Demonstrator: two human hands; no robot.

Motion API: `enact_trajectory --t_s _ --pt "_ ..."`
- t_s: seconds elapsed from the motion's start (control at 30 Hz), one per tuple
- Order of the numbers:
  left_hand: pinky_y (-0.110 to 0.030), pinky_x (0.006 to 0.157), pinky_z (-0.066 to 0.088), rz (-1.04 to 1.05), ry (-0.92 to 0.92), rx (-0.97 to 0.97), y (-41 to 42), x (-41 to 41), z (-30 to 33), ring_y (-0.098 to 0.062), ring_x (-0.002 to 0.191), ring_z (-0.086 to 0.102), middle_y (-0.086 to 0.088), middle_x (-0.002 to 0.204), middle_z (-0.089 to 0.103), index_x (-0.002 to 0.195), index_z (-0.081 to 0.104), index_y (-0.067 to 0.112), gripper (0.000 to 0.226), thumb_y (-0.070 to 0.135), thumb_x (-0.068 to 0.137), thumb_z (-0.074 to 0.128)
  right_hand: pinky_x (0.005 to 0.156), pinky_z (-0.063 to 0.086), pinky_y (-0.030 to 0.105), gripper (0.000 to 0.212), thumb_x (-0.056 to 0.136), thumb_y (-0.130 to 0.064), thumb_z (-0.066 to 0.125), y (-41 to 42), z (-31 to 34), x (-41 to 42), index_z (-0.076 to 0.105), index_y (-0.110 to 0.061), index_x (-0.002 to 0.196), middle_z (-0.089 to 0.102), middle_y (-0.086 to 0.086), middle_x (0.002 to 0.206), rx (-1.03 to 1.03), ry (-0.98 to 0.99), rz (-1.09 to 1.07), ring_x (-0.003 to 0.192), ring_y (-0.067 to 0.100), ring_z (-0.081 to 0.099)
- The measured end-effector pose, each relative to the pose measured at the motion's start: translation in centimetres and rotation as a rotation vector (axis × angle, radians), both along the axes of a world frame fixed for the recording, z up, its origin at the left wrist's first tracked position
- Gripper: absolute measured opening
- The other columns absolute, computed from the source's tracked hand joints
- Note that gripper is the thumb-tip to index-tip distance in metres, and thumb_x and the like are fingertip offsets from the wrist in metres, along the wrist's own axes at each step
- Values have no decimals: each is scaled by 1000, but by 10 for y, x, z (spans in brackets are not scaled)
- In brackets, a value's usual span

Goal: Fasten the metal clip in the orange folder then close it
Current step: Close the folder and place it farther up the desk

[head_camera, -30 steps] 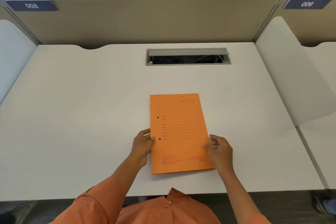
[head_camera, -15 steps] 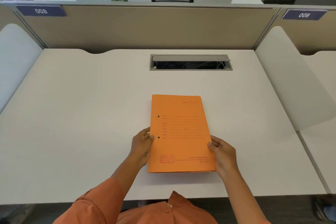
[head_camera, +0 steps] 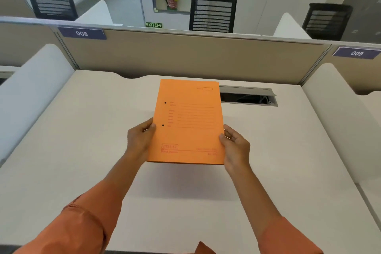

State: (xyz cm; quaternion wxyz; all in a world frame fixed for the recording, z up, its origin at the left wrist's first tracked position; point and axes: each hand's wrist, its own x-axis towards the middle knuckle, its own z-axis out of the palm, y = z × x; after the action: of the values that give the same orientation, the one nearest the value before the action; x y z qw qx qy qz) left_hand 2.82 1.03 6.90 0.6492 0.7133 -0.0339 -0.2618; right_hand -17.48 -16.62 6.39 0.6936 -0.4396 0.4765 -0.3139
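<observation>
Two hands hold the closed orange folder (head_camera: 186, 121) clear of the white desk (head_camera: 82, 140), its shadow falling below at 6 o'clock. Left hand (head_camera: 140, 140) pinches the spine edge at 9 o'clock, just under the lower punched hole (head_camera: 162, 125); right hand (head_camera: 235, 146) grips the open edge at 3 o'clock. Thin card like this looks light and bendy, so lifting the cover from the right edge should suit. No metal clip shows.
</observation>
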Motion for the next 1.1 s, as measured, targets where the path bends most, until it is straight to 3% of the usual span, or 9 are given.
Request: enact_trajectory --t_s 0.13,0.23,0.37,0.5,0.67,0.73,0.87,1.03,1.1 --pt "-42 84 62 36 -27 41 1 48 20 -14 89 74 17 89 76 120 76 18 26 7 104 58 66 62 25 36 101 -1 62 1 12 56 69 -15 133 76 -10 105 -14 -1 34 94 12 75" --pt "-32 66 57 14 -71 113 1 80 27 -9 80 70 20 77 75 89 73 34 39 5 106 52 73 65 33 35 102 -1 58 1 17 97 71 -16 131 75 -12 102 -10 -6 58 90 12 76" --pt "-35 70 56 38 -107 181 -1 126 22 -23 94 69 6 118 70 139 63 20 35 10 108 50 75 67 41 38 103 -1 54 1 16 149 81 -26 110 80 -7 100 4 3 102 79 15 76" --pt "-39 79 58 50 -129 243 -4 166 -2 -28 112 65 -3 145 60 152 51 15 45 9 108 51 82 62 48 58 99 6 52 -4 -1 188 83 -38 79 77 -23 78 12 30 117 81 20 79" --pt "-39 85 57 37 -165 298 -15 204 -36 -27 116 64 0 139 63 143 61 17 39 6 106 52 81 65 55 44 98 4 54 -13 -31 227 69 -18 133 77 -2 118 69 74 87 97 28 78" --pt "-35 84 53 36 -182 306 -21 215 -50 -24 107 61 3 121 67 127 71 19 35 1 105 51 82 65 54 44 97 4 55 -20 -47 240 69 -16 132 76 1 124 70 109 66 98 26 77" --pt "-35 88 52 30 -214 327 -30 228 -78 -21 108 59 -6 140 63 143 61 8 41 1 103 53 88 63 53 46 94 7 52 -29 -70 254 77 -22 121 76 1 123 86 168 44 97 20 75" --pt "-33 86 50 -4 -247 377 -44 245 -111 -21 106 60 -10 138 65 143 61 9 40 4 104 54 93 63 39 46 97 6 50 -39 -93 270 66 -13 137 69 3 137 67 261 27 113 22 70" --pt "-33 83 50 -31 -255 411 -47 250 -120 -23 105 60 -10 137 64 145 60 12 41 6 105 54 83 62 29 47 98 6 47 -42 -96 272 66 -13 136 70 0 133 39 296 41 106 18 70"
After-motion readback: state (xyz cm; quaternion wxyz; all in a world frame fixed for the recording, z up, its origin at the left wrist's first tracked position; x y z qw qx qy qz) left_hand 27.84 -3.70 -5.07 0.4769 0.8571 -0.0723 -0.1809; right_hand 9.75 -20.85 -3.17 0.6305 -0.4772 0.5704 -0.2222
